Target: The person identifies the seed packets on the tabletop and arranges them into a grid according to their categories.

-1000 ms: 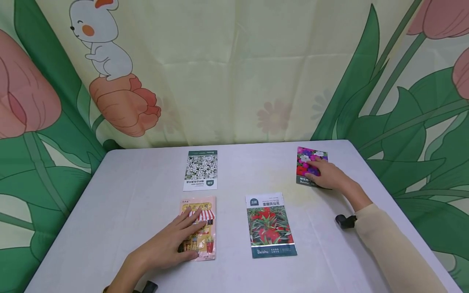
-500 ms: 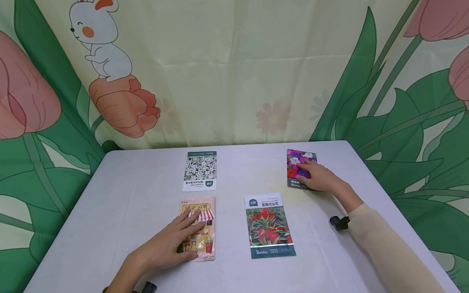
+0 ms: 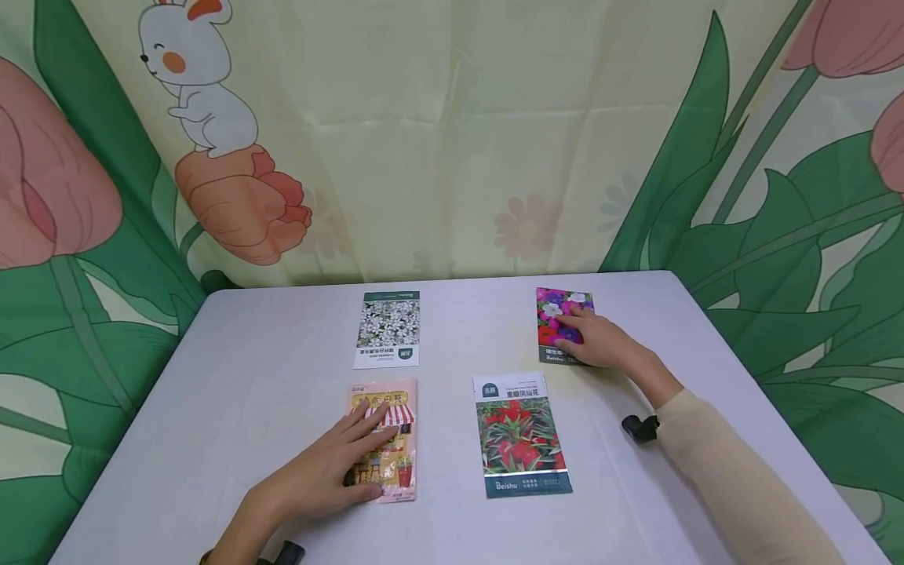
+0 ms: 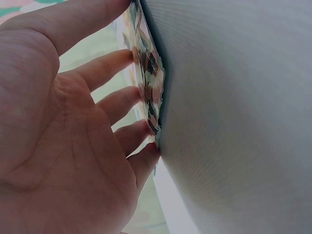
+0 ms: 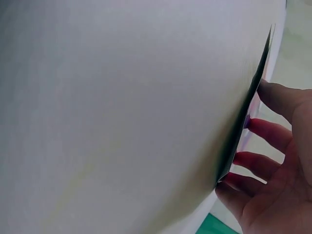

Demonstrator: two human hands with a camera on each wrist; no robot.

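My left hand (image 3: 332,463) rests with spread fingers on a pink packet (image 3: 392,467) with a striped awning print, at the front left of the table. In the left wrist view, fingertips touch the face of this crinkled packet (image 4: 152,83). At the back right, my right hand (image 3: 600,341) presses its fingertips on a seed packet (image 3: 551,314) printed with purple, red and white flowers. The right wrist view shows that packet (image 5: 246,109) edge-on, its upper end tilted off the cloth, with extended fingers on its face. The palm covers its lower right corner in the head view.
A red-flower seed packet (image 3: 523,435) lies at the front, right of the pink one. Behind the pink one is a white-flower seed packet (image 3: 388,329), its print upside down. White cloth covers the table (image 3: 212,408); a printed curtain (image 3: 452,157) hangs behind.
My right hand has slid the purple-flower seed packet leftward along the back of the table. My left hand and the other packets have stayed in place.
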